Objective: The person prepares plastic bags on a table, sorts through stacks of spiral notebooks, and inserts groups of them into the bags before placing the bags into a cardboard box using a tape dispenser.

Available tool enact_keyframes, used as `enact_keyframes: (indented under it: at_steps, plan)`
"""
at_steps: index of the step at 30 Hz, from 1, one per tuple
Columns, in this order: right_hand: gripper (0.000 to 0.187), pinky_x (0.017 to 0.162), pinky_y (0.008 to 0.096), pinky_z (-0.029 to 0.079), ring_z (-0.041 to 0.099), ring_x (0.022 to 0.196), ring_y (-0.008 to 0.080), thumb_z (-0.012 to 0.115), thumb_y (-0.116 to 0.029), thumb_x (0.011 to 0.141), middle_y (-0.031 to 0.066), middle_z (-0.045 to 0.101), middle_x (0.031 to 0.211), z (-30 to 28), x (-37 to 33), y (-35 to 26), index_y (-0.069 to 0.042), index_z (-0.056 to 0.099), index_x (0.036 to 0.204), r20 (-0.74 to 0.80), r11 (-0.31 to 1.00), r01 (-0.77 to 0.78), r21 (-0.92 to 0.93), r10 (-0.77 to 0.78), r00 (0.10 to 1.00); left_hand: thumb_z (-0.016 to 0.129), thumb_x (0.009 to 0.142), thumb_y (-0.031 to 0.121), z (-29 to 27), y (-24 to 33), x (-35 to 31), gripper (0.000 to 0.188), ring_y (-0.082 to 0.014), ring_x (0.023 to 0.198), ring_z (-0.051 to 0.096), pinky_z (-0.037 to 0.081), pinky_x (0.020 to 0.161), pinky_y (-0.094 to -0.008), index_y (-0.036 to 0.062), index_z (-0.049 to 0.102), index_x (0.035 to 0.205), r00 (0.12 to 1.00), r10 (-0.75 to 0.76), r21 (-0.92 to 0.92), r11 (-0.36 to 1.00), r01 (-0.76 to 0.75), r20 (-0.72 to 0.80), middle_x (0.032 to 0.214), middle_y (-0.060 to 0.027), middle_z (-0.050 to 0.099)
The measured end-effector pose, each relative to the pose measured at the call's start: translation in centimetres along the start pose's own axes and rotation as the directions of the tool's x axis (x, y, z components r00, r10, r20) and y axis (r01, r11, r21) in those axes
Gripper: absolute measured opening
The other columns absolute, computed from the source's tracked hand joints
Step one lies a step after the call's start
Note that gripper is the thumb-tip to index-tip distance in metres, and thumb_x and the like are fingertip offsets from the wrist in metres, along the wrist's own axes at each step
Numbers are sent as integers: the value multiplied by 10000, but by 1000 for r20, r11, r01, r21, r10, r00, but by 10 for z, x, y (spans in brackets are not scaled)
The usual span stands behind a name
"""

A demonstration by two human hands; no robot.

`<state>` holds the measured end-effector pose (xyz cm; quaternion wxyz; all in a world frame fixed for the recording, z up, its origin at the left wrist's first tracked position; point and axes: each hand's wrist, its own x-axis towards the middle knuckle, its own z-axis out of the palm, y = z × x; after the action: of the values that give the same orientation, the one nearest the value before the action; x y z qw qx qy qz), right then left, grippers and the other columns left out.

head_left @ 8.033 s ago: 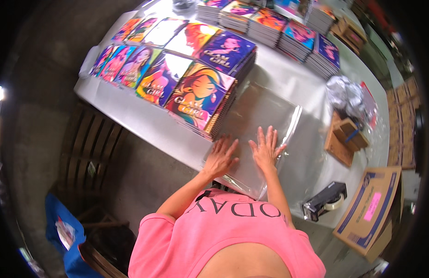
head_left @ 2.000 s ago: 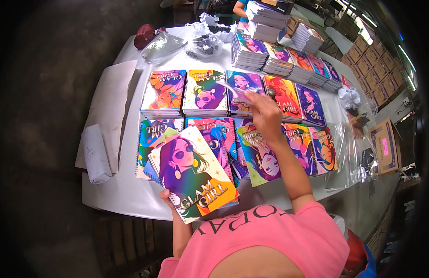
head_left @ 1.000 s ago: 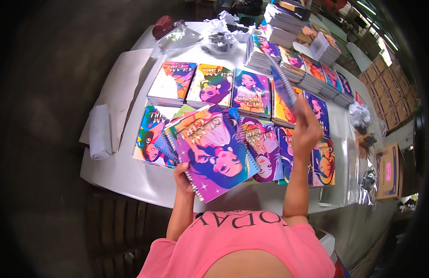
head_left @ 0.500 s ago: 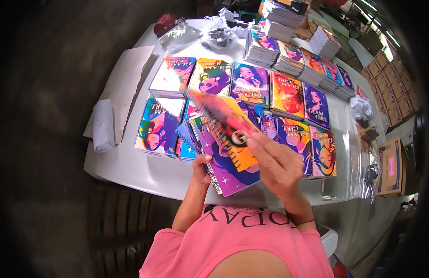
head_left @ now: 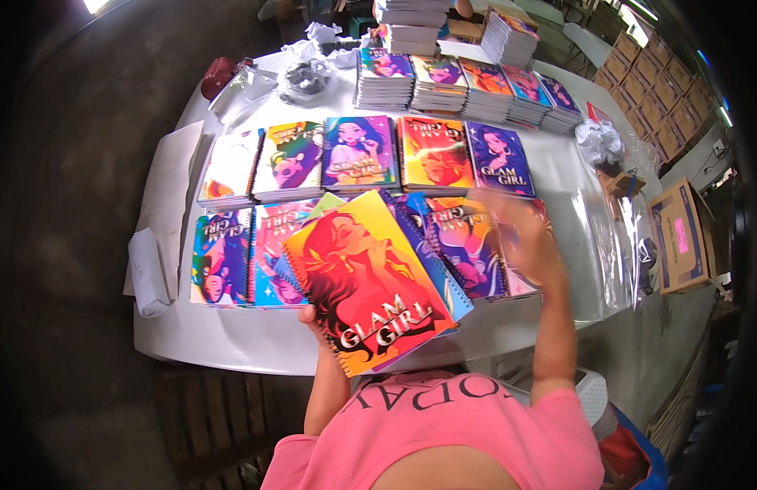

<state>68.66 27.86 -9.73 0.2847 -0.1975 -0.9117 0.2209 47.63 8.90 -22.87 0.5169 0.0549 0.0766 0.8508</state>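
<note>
My left hand [head_left: 311, 317] is closed on the lower left edge of a small fanned bundle of spiral notebooks. On top of the bundle lies an orange and red spiral notebook [head_left: 366, 278] with a drawn long-haired figure; blue and purple covers stick out beneath it. Blurred by motion, my right hand [head_left: 529, 245] is over a pink and orange notebook [head_left: 519, 282] at the right end of the front row. Beside that stands a stack with an orange and purple cover [head_left: 468, 245]. To the bundle's left are a blue-purple notebook [head_left: 221, 257] and a pink one [head_left: 274, 245].
Behind lies a second row of notebook stacks [head_left: 358, 151], with taller stacks [head_left: 484, 90] farther back. A white wrapped roll [head_left: 149, 273] lies on the table's left edge. Crumpled plastic [head_left: 599, 143] and clear film [head_left: 595, 245] are at the right, near a cardboard box [head_left: 681, 237].
The orange notebook my right hand was holding over the bundle now lies on top of it. My right hand has let go and moved right to the front row. The view has shifted.
</note>
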Motion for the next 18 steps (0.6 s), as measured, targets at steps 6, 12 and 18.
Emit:
enact_keyframes:
  at_steps: [6, 12, 18]
  plan:
    - [813, 1063, 591, 198, 193, 1390, 281, 662, -424, 766, 132, 168, 1512, 9, -4, 238, -154, 284, 1433, 236, 853, -314, -418, 435, 869, 619, 723, 416, 26, -79, -6, 687, -321, 1119, 513, 422, 955, -462, 34, 444, 1266, 972, 119, -71, 992, -107, 202, 1269, -142, 494]
    - [408, 839, 460, 488, 590, 1041, 319, 616, -285, 829, 180, 600, 1134, 21, -21, 263, -71, 551, 1170, 255, 934, -48, -355, 146, 956, 641, 710, 381, 27, -141, -31, 680, -309, 1109, 523, 428, 950, -463, 37, 445, 1263, 971, 197, -100, 978, -184, 136, 1246, -135, 509]
    - [217, 760, 322, 509, 659, 874, 208, 569, -104, 880, 111, 683, 951, -78, -8, 211, -34, 583, 1084, -285, 892, -190, 411, 323, 902, 633, 727, 387, 43, -179, -54, 659, -297, 1087, 536, 437, 939, -452, 38, 453, 1256, 977, 155, -63, 987, -147, 148, 1224, -131, 524]
